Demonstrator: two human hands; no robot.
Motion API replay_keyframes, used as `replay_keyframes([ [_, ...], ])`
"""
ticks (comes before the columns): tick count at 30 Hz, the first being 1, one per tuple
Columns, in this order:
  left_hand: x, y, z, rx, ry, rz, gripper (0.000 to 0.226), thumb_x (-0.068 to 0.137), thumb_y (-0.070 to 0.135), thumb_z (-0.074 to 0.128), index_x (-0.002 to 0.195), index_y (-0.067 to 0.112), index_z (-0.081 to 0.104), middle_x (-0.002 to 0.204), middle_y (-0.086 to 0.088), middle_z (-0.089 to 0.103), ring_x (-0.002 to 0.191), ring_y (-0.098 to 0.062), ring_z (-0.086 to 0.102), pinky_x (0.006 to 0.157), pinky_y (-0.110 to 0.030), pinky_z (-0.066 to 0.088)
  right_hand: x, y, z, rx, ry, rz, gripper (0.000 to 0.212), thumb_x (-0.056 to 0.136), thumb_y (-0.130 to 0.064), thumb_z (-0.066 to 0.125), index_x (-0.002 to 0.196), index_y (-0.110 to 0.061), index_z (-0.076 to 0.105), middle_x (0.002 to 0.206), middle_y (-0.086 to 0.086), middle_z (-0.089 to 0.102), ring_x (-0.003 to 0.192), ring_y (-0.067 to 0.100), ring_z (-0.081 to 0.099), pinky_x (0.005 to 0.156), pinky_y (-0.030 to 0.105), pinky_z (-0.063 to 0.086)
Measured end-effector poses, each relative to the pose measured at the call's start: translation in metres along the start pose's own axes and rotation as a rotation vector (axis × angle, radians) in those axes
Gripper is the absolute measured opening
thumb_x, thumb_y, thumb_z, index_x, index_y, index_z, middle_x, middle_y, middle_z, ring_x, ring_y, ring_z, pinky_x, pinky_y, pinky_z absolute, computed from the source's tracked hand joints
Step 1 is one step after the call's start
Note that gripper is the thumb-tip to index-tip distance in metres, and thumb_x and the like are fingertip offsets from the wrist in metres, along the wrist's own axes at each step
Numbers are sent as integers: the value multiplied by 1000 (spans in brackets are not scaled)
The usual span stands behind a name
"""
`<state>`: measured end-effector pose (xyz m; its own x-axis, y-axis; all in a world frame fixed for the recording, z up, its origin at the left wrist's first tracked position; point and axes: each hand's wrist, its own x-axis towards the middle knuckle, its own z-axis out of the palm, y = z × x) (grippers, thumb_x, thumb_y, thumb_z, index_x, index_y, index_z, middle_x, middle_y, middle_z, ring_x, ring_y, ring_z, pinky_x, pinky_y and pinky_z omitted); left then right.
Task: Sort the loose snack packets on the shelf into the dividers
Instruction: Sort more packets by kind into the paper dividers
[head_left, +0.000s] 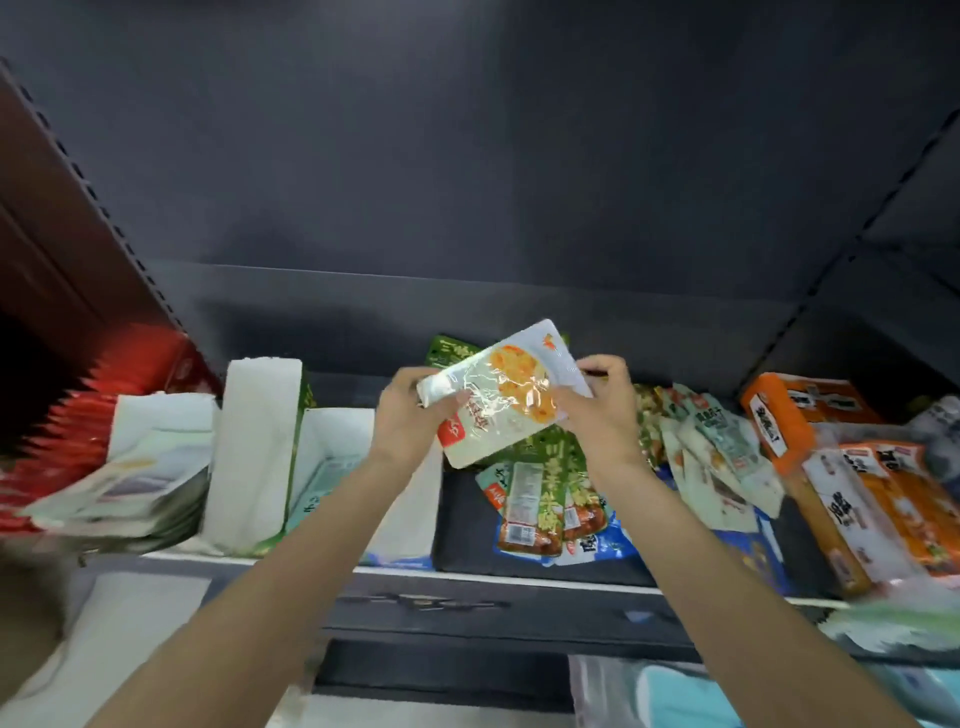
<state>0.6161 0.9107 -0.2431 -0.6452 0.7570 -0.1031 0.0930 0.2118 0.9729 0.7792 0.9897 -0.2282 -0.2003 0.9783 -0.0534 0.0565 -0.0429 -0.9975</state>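
Packet (506, 397) sits mid-frame, gripped by both the left hand (410, 415) and right hand (597, 410), long axis tilting upper right, white dividers (260, 447) lying left, nearer the left hand.

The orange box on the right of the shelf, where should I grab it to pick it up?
Take the orange box across its narrow width near the upper end, coming down from above. It is long and lies tilted on other packets, with its top face bare, so a grip over the two long sides looks easiest. Both hands are busy now, holding the white packet.
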Motion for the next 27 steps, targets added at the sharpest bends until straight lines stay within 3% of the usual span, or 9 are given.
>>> replay_keyframes([
  [2, 1, 6, -44, -72, 102, 95, 33, 77, 15, 76, 102, 13, 55, 89, -1, 68, 76, -13, 65, 66, -28, 57, -11, 2, 32, -143, -123, 10, 42, 75, -4, 73, 104, -22, 48, 88, 6, 69, 79, 21, 64, 70, 37, 52],
  [4, 7, 7, -87, -80, 145, 175, 24, 77, 15, 76, 93, 16, 58, 84, -5, 69, 72, -15, 64, 63, -31, 55, -26, 4, 70, -213, -211, 12, 39, 72, -3, 77, 97, -20, 53, 79, 7, 68, 70, 20, 63, 64, 35, 50],
  [7, 12, 1, -152, -43, 147, 265, 17, 78, 15, 75, 77, 24, 60, 75, -8, 67, 66, -18, 60, 64, -41, 52, -46, 5, 129, -161, -197, 23, 29, 70, -2, 76, 81, -15, 54, 71, 11, 65, 66, 23, 59, 64, 35, 43],
  [10, 11, -5, -209, -9, 183, 319, 19, 80, 14, 73, 76, 26, 60, 68, 1, 65, 61, -12, 57, 60, -37, 49, -64, 3, 183, -166, -207, 30, 23, 74, -8, 75, 83, -16, 56, 79, 13, 65, 76, 28, 62, 69, 38, 47],
  [13, 3, -7, -256, 74, 221, 405, 14, 83, 15, 69, 81, 24, 59, 71, 8, 63, 63, -7, 57, 61, -32, 48, -82, -1, 230, -192, -239, 3, 39, 78, -12, 74, 108, -23, 52, 97, 11, 65, 94, 28, 63, 83, 46, 54],
  [16, -2, -8, -291, 247, 239, 531, 5, 88, 17, 63, 91, 20, 61, 79, 9, 64, 73, -11, 61, 70, -30, 47, -98, -8, 266, -75, -346, -31, 69, 83, -8, 68, 137, -34, 35, 119, 8, 58, 109, 22, 56, 91, 42, 52],
  [19, -6, -15, -323, 418, 212, 630, 11, 90, 14, 61, 100, 15, 63, 89, 8, 63, 82, -15, 61, 75, -29, 47, -110, -7, 301, -139, -420, -120, 50, 87, -11, 62, 131, -31, 47, 129, 2, 52, 118, 19, 50, 95, 45, 49],
  [23, -11, -35, -353, 618, 140, 711, 13, 86, 13, 65, 99, 14, 68, 92, 4, 68, 82, -17, 65, 73, -30, 51, -120, 0, 332, -319, -441, -150, 16, 88, -15, 61, 103, -19, 67, 110, -2, 64, 110, 22, 57, 95, 42, 48],
  [27, -13, -53, -355, 793, -57, 683, 15, 87, 20, 65, 100, 24, 71, 97, 10, 71, 87, -16, 66, 73, -32, 52, -123, 14, 332, -707, -433, -339, 26, 88, 1, 55, 102, -14, 73, 127, 5, 55, 119, 22, 50, 99, 25, 36],
])
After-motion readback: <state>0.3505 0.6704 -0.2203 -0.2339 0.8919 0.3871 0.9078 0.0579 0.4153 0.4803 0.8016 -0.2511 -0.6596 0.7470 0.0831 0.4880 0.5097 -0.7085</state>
